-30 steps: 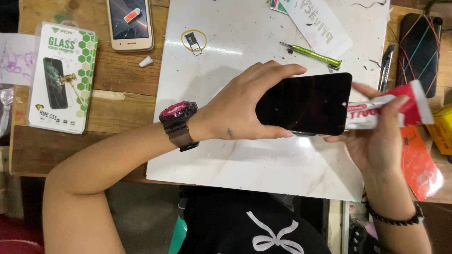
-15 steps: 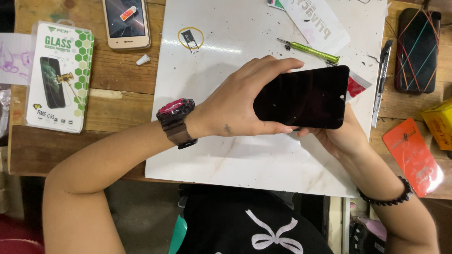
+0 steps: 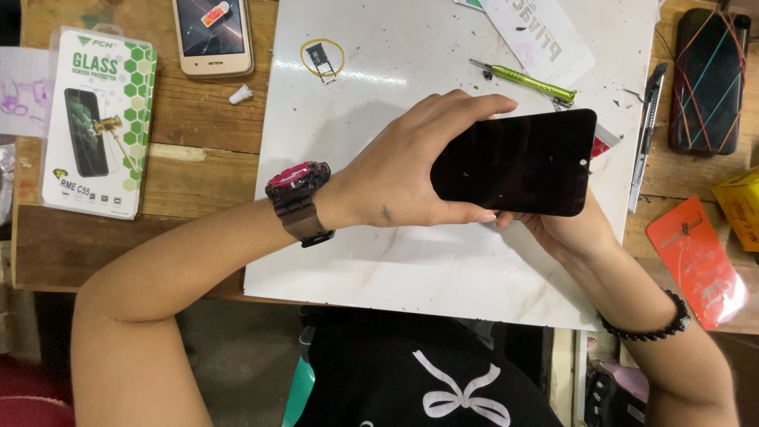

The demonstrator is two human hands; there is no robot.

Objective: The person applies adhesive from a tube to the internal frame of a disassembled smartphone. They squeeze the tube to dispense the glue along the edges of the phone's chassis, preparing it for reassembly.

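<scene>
Head cam: left hand (image 3: pixel 395 178) curled round dark phone screen (image 3: pixel 518 162), thumb under, fingers on top; right hand (image 3: pixel 565 229) cups it from beneath w/ fingers.

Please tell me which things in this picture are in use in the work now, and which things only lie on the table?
In use:
- black phone screen, held by left hand and right hand
- white work board beneath the hands

Lying about:
- green screwdriver
- utility knife
- screen protector box
- second phone
- rubber-banded phone
- orange card
</scene>
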